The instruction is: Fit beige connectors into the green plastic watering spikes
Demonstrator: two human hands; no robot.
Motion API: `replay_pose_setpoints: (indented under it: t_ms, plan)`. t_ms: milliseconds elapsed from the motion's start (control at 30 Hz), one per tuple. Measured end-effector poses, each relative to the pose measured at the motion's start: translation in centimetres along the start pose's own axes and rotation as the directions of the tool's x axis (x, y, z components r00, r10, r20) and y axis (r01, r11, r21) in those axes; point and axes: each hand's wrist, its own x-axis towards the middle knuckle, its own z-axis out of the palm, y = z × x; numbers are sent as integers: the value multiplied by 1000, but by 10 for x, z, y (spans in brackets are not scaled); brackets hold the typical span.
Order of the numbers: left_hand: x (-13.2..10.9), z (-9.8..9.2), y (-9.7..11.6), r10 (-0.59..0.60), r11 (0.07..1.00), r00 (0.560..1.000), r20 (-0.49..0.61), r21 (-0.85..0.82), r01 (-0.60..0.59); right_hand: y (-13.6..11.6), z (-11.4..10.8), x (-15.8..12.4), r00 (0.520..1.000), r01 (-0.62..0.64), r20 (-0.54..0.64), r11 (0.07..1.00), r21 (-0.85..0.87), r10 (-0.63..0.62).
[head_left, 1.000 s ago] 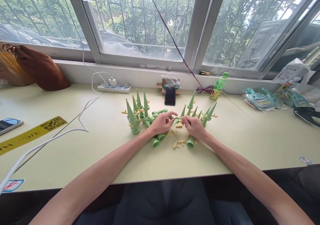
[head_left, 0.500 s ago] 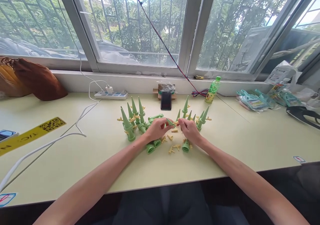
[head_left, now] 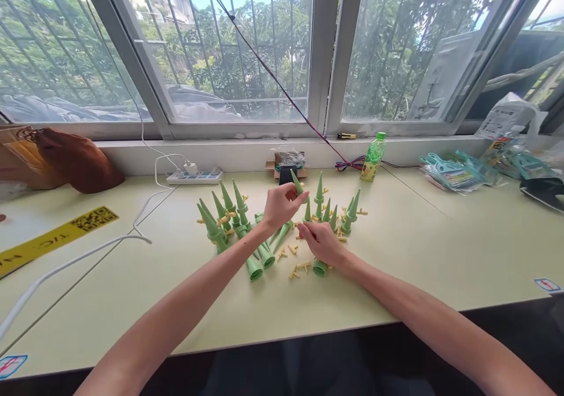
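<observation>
My left hand (head_left: 282,207) is closed around a green plant watering spike (head_left: 296,180), its tip pointing up. A little nearer and to the right, my right hand (head_left: 324,242) is low over the table with its fingers closed; what they hold, if anything, is hidden. Beyond it stand several green spikes (head_left: 319,193) with yellow valves. More upright spikes (head_left: 225,196) are grouped to the left, beside green pieces lying down with open threaded ends (head_left: 254,269). Small yellow T-shaped valves (head_left: 293,271) lie scattered between the hands and the table's front edge.
A phone (head_left: 287,174) leans on a small box behind the spikes. Along the window side are a power strip (head_left: 196,176), a green bottle (head_left: 373,158) and plastic-wrapped packs (head_left: 453,171). A white cable (head_left: 94,244) crosses the left of the table (head_left: 423,267).
My hands have come apart. The left has lifted the spike and tipped it upright, while the right has dropped lower and nearer. The camera view has shifted slightly.
</observation>
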Motion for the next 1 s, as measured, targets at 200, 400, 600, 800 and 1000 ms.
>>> replay_pose_setpoints:
  t_ms: [200, 400, 600, 800, 1000]
  plan:
    - [7, 20, 2, 12, 990, 1000, -26, 140, -9, 1, 1, 1, 1000, -5, 6, 1000, 4, 5]
    - [-2, 26, -6, -55, 969, 994, 91, 247, 31, -1, 2, 0, 1000, 0, 22, 1000, -4, 0]
    - [-7, 29, -13, -73, 972, 993, 89, 231, 50, -2, 1, 0, 1000, 8, 8, 1000, 14, -9]
    - [-12, 27, -12, -86, 968, 989, 119, 245, 55, -1, 1, 2, 1000, 15, -11, 1000, 13, -15]
    - [-23, 15, -15, -26, 978, 975, 219, 208, -21, 0, -1, 2, 1000, 11, -6, 1000, 23, -10]
